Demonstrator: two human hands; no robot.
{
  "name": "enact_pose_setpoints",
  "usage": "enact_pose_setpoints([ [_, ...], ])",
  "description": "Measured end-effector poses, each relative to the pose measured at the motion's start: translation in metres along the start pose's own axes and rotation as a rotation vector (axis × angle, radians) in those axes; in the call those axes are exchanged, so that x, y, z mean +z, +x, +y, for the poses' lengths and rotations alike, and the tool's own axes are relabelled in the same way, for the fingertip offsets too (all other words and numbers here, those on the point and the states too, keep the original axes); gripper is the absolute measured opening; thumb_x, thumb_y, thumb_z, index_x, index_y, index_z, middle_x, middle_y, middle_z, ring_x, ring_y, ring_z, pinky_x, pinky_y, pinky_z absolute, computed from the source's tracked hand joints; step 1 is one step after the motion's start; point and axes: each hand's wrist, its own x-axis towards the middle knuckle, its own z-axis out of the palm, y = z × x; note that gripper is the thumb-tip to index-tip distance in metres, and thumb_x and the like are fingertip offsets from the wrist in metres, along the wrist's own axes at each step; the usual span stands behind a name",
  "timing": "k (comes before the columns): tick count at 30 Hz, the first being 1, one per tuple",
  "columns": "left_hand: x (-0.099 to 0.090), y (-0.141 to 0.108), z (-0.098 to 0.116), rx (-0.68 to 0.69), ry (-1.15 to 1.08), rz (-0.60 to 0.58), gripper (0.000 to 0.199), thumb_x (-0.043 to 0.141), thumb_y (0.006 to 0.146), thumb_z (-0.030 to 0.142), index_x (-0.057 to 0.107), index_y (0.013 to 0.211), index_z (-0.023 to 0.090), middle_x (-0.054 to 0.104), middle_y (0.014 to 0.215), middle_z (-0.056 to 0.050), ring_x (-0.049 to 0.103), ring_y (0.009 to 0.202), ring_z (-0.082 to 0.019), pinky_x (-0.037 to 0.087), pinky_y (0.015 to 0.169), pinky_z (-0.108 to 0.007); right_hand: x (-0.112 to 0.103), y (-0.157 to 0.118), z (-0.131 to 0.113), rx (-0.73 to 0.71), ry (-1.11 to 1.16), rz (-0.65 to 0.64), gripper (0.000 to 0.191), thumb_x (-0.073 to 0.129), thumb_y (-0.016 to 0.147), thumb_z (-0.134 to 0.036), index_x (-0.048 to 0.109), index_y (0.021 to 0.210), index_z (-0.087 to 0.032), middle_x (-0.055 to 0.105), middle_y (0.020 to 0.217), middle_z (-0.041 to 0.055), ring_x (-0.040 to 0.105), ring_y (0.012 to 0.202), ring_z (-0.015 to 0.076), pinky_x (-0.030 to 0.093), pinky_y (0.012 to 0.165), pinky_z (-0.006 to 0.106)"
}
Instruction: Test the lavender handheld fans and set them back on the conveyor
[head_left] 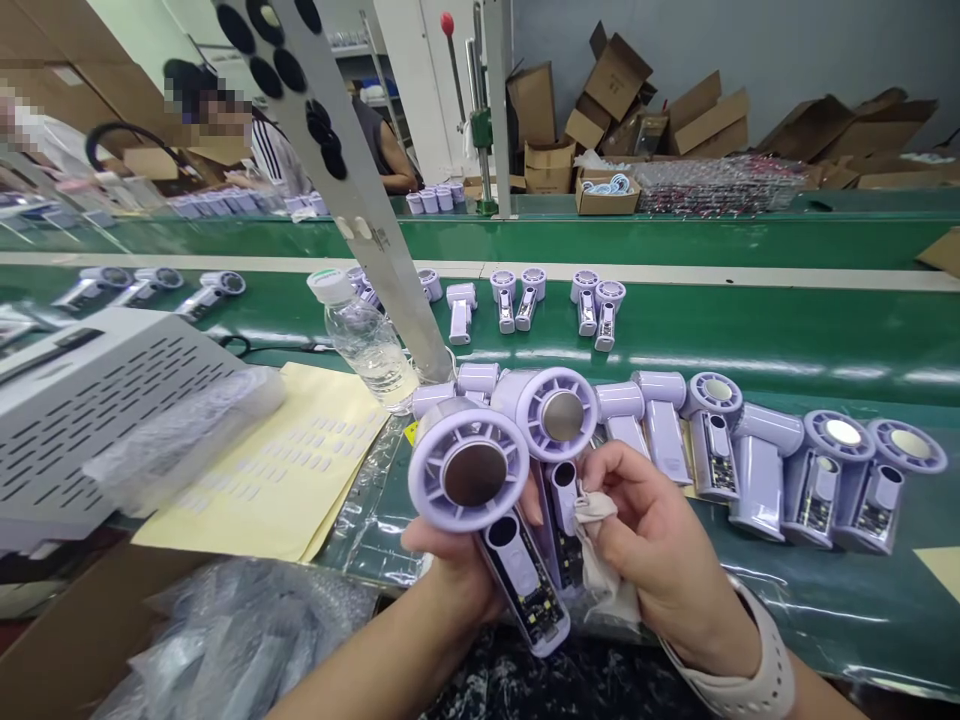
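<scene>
Two lilac handheld fans are in my left hand (457,575), whose fingers wrap round their handles. The nearer handheld fan (525,585) tilts down to the right, with a round metallic disc in its head and a bare circuit board in its open handle. Just behind it, the second handheld fan (561,415) has the same disc and exposed board. My right hand (645,540) is closed on a crumpled white cloth (600,560), which it holds against the second fan's handle. Part of that handle is hidden by the fingers and cloth.
Several lilac fans (761,470) line the bench at right; more lie on the green conveyor (697,320). A water bottle (364,340) stands by a slanted metal post (375,220). At left are a grey vented machine (142,390) and a yellow sheet (262,500). People sit across.
</scene>
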Motion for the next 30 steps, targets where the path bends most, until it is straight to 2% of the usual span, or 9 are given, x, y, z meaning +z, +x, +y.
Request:
enact_pose_setpoints([
  [6,0.006,0.003,0.012,-0.116,-0.145,0.043,0.070,0.063,0.063,0.090,0.069,0.066,0.020,0.070,0.079,-0.007,0.068,0.077,-0.025,0.057,0.069,-0.036,-0.012,0.002,0.003,0.104,0.404,-0.183,0.021,0.087,0.074,-0.027,0.070,0.085,-0.020,0.062,0.081,-0.0016,0.057,0.065,0.0087,0.048,0.060,0.017],
  [9,0.007,0.004,0.014,-0.153,-0.170,0.055,0.069,0.065,0.061,0.089,0.068,0.067,0.020,0.071,0.083,-0.008,0.070,0.083,-0.028,0.058,0.074,-0.039,-0.011,0.002,0.001,0.111,0.423,-0.172,0.021,0.088,0.073,-0.027,0.071,0.085,-0.019,0.061,0.080,-0.0017,0.057,0.065,0.0085,0.049,0.060,0.017],
  [15,0.005,0.004,0.014,-0.196,-0.177,0.057,0.070,0.065,0.061,0.089,0.067,0.067,0.019,0.073,0.089,-0.008,0.071,0.081,-0.028,0.057,0.075,-0.040,-0.012,0.001,-0.002,0.155,0.376,-0.139,0.023,0.089,0.072,-0.032,0.073,0.085,-0.022,0.062,0.079,-0.0009,0.055,0.061,0.0089,0.047,0.057,0.018],
  [17,0.003,0.003,0.014,-0.219,-0.161,0.069,0.071,0.063,0.062,0.089,0.067,0.066,0.018,0.073,0.090,-0.009,0.071,0.082,-0.028,0.057,0.076,-0.039,-0.020,0.002,-0.004,0.146,0.289,-0.104,0.022,0.088,0.073,-0.037,0.075,0.085,-0.024,0.062,0.078,-0.0003,0.054,0.059,0.0097,0.046,0.053,0.019],
  [19,0.000,0.001,0.012,-0.253,-0.143,0.072,0.072,0.063,0.063,0.089,0.067,0.066,0.017,0.074,0.090,-0.010,0.071,0.082,-0.028,0.058,0.077,-0.039,-0.032,0.005,-0.007,0.061,0.086,-0.030,0.020,0.085,0.076,-0.044,0.078,0.083,-0.027,0.062,0.081,0.0016,0.057,0.063,0.0127,0.048,0.055,0.023],
  [22,-0.009,-0.003,0.008,-0.324,-0.117,0.060,0.072,0.065,0.062,0.088,0.068,0.068,0.016,0.075,0.087,-0.011,0.071,0.075,-0.026,0.058,0.073,-0.038,-0.050,0.011,-0.015,-0.237,-0.489,0.174,0.019,0.077,0.085,-0.046,0.082,0.081,-0.029,0.063,0.102,0.0063,0.063,0.090,0.0224,0.054,0.077,0.035],
  [25,-0.019,-0.006,0.010,-0.350,-0.060,0.100,0.072,0.069,0.060,0.086,0.069,0.070,0.015,0.076,0.090,-0.012,0.071,0.074,-0.022,0.057,0.071,-0.032,-0.056,0.016,-0.024,-0.429,-0.917,0.229,0.020,0.066,0.094,-0.040,0.083,0.088,-0.031,0.064,0.118,0.0075,0.060,0.107,0.0287,0.050,0.092,0.046],
  [27,-0.023,-0.008,0.013,-0.357,-0.051,0.136,0.071,0.070,0.061,0.084,0.069,0.071,0.014,0.077,0.095,-0.012,0.071,0.077,-0.021,0.057,0.072,-0.029,-0.050,0.019,-0.030,-0.474,-0.941,0.227,0.021,0.063,0.096,-0.037,0.082,0.088,-0.032,0.067,0.113,0.0070,0.062,0.105,0.0284,0.050,0.091,0.048],
  [30,-0.025,-0.013,0.016,-0.422,-0.114,0.096,0.071,0.069,0.062,0.085,0.069,0.070,0.014,0.078,0.097,-0.014,0.073,0.079,-0.022,0.057,0.074,-0.031,-0.032,0.025,-0.032,-0.505,-0.690,0.175,0.022,0.064,0.097,-0.035,0.079,0.082,-0.030,0.067,0.111,0.0061,0.064,0.104,0.0260,0.054,0.088,0.045],
])
